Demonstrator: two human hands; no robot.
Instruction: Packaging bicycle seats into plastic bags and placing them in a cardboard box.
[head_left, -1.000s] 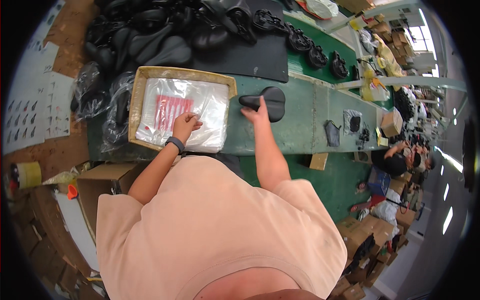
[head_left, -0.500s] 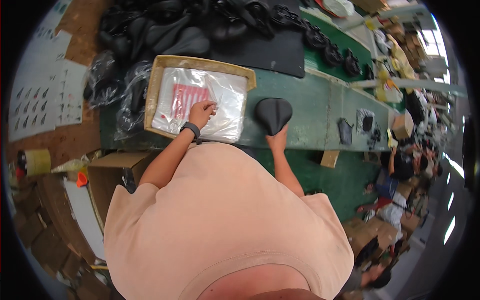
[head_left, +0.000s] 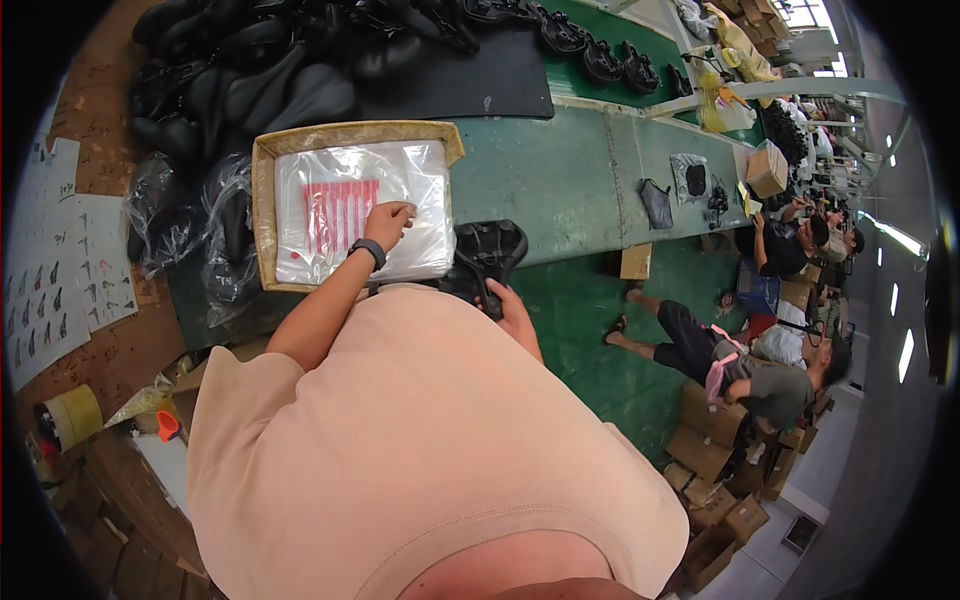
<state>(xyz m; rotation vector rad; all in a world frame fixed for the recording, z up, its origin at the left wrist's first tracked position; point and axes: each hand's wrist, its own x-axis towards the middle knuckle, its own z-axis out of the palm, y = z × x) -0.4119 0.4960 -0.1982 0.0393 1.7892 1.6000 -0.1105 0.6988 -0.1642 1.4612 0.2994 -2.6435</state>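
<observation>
My right hand (head_left: 513,308) grips a black bicycle saddle (head_left: 490,250) by its narrow nose. The saddle's ribbed underside faces up, close to my body at the table's near edge. To its left, a shallow cardboard box (head_left: 262,200) holds a stack of clear plastic bags (head_left: 420,180) with red printing. Over this stack is my left hand (head_left: 390,224), a dark band on its wrist. Its thumb and fingers are pinched together at the bags' surface; whether a bag's edge is between them I cannot make out.
Many black saddles (head_left: 290,85) are piled at the back left, beside a black mat (head_left: 460,80). Bagged saddles (head_left: 230,230) lie left of the box. A small black pouch (head_left: 655,203) rests farther right on the green table (head_left: 560,170). A person (head_left: 740,365) walks at the right.
The saddle has been turned from its smooth top to its underside and drawn nearer my body. My left hand stays at the bags, while the view has shifted and a walking person now shows.
</observation>
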